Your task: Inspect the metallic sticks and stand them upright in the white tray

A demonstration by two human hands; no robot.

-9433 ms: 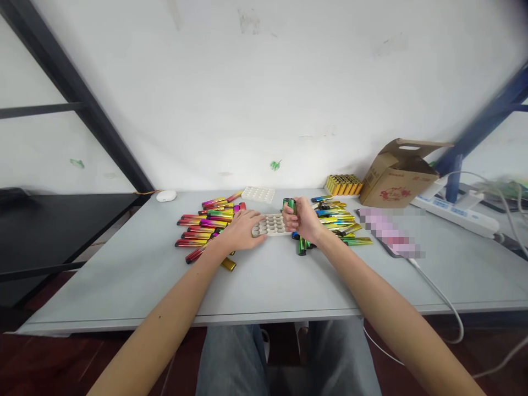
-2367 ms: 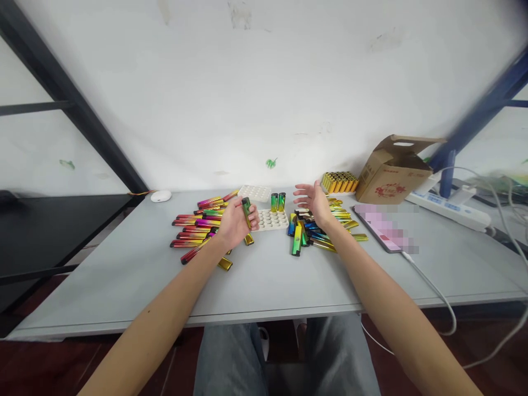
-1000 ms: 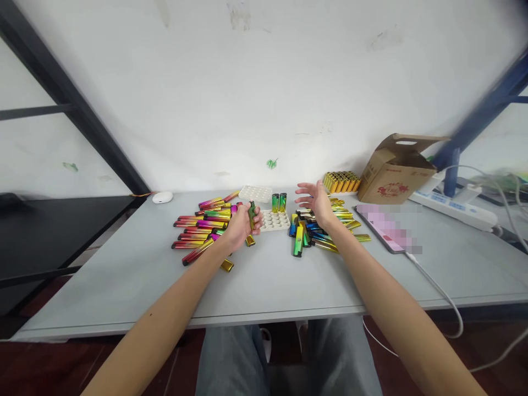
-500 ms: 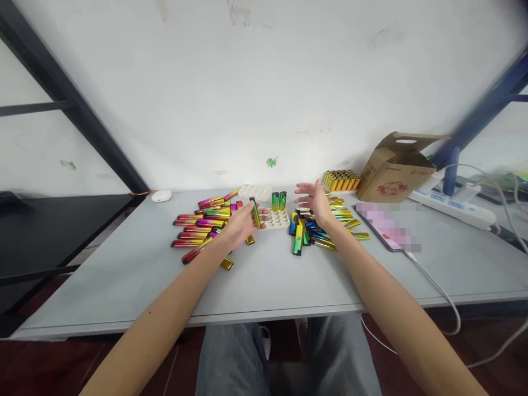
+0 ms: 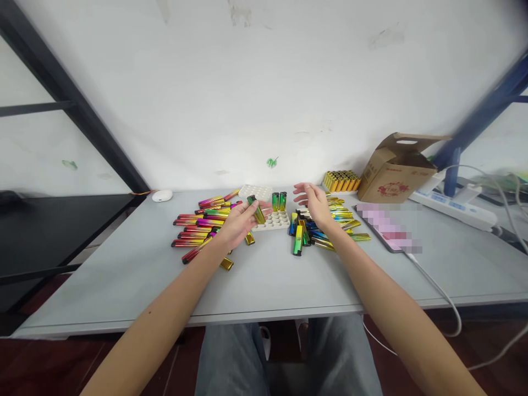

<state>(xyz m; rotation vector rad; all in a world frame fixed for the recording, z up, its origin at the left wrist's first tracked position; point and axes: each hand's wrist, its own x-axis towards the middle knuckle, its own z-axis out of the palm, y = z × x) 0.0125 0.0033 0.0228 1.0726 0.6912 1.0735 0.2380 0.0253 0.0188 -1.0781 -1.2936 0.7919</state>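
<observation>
My left hand [image 5: 242, 221] grips a green-and-gold lighter [image 5: 256, 210] with a black top, tilted above the left side of a white tray with holes [image 5: 277, 221]. Two green lighters [image 5: 279, 201] stand upright at the tray's back edge. To the right, my right hand [image 5: 313, 202] hovers with fingers apart and nothing in them, over a pile of gold, blue and green lighters [image 5: 334, 214]. Beside my left hand lies a heap of red, yellow and purple lighters [image 5: 193, 235], partly hidden by the hand.
Behind stands another white tray [image 5: 254, 191]. A tray filled with upright gold lighters [image 5: 341, 181] is near an open cardboard box [image 5: 394, 173]. On the right lie a phone [image 5: 385, 228] with a cable and a white power strip [image 5: 457, 206]; a white case [image 5: 162, 196] sits at left.
The lighter in my left hand has turned, showing its broad side now. My right hand's fingers have curled slightly and it stays over the right pile.
</observation>
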